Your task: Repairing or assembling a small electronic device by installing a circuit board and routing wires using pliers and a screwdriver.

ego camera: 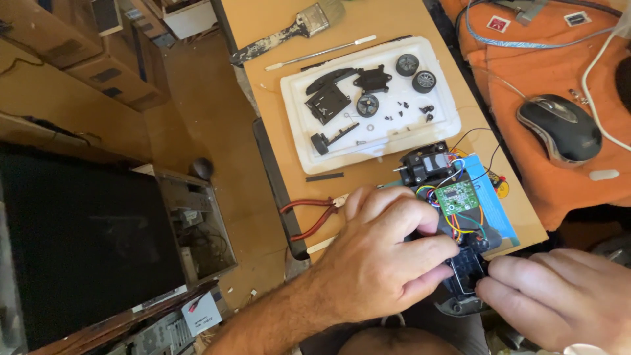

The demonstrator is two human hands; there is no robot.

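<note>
At the near edge of the wooden table point(394, 26), the left hand point(378, 260) curls tight around the black toy car chassis point(463, 263), and the right hand point(555, 299) pinches its near end. A green circuit board point(458, 197) sits atop it. A white tray point(296, 105) of 3 wheels point(407, 64) lies farther back, red pliers point(312, 217) at the left edge.

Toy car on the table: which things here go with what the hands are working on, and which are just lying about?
In hand: left hand, right hand, toy car chassis, green circuit board, tray of loose parts, wheels.

Lying about: paintbrush, pliers, mouse, orange cloth.
</note>
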